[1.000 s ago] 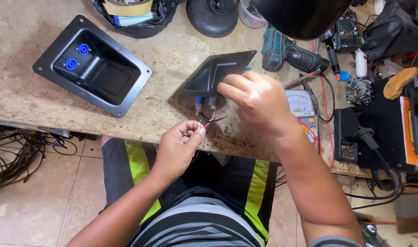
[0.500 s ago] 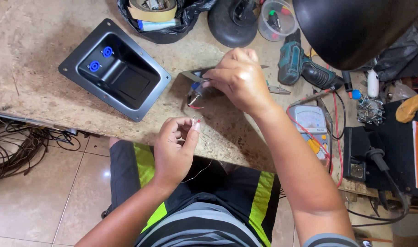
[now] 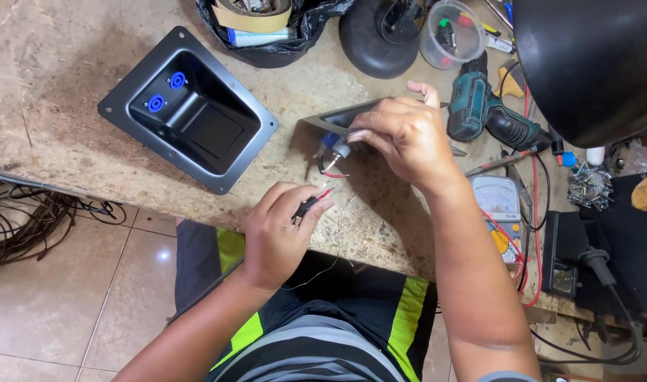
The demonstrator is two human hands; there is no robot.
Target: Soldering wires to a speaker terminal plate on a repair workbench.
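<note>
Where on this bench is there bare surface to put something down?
Bare stone lies at the far left of the bench, left of the black recessed plate, and between that plate and the left hand. Right of the right hand, drill, meter and wires crowd it.

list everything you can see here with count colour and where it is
recessed metal plate: 1, black with two blue sockets, left on bench
second metal plate: 1, dark, tilted up under right hand
wires: red and black, pinched in left hand
cordless drill: 1, teal and black, right of centre
meter: 1, pale grey, by right forearm
lamp shade: 1, black, top right
plastic tub: 1, clear, top
bag: 1, black, top
cable tangle: dark, on floor, left
left hand: fingers pinching wires
right hand: gripping second plate
</note>
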